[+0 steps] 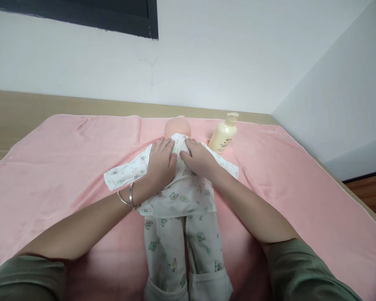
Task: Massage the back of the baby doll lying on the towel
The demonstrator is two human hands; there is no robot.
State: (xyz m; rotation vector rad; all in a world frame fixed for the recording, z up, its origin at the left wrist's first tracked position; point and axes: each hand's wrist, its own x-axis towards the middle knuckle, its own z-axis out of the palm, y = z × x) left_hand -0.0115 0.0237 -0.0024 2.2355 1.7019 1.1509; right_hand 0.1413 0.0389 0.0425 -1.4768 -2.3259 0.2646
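A baby doll with a bald, smooth head point(177, 126) lies stretched out on a pink blanket point(90, 150), its feet end towards me. It wears a white printed top point(178, 198) and matching trousers point(167, 246). My left hand point(161, 163) rests flat on the left of its upper body, fingers extended towards the head. On the other side my right hand point(200, 159) lies with its fingers on the top near the neckline. Neither hand grasps anything visible. The doll's hands are hidden in the sleeves, and no facial features show.
A cream pump bottle point(223, 134) stands on the blanket to the right of the doll's head. Behind the blanket runs a pale wooden edge point(113, 104) against the white wall point(207, 58). A dark frame point(113, 19) is at the upper left.
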